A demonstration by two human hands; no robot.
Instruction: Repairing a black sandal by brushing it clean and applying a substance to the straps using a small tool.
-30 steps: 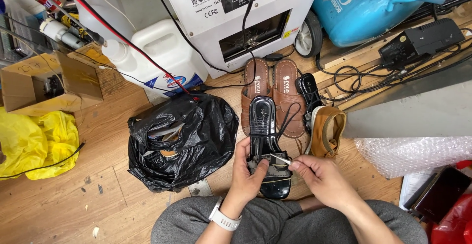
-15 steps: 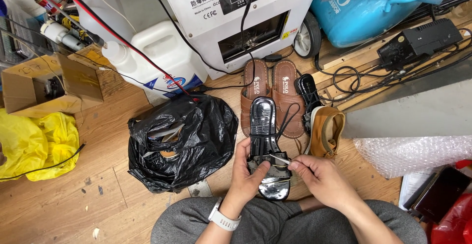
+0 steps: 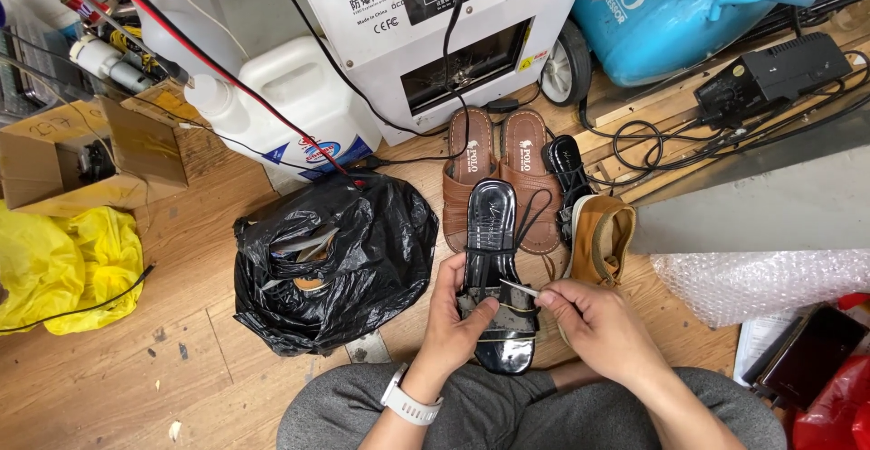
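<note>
Lower centre of frame: left hand (image 3: 453,323) clamped around a glossy black sandal (image 3: 494,260), held above the wooden floor (image 3: 136,377). Right hand (image 3: 603,323) pinches a thin metal tool (image 3: 518,289) against its straps. Black plastic bag (image 3: 335,260) lies left.

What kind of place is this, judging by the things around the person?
Probably a small shoe repair workshop: a black sandal held in the hands, brown sandals waiting on the wooden floor, and a white machine behind.
</note>
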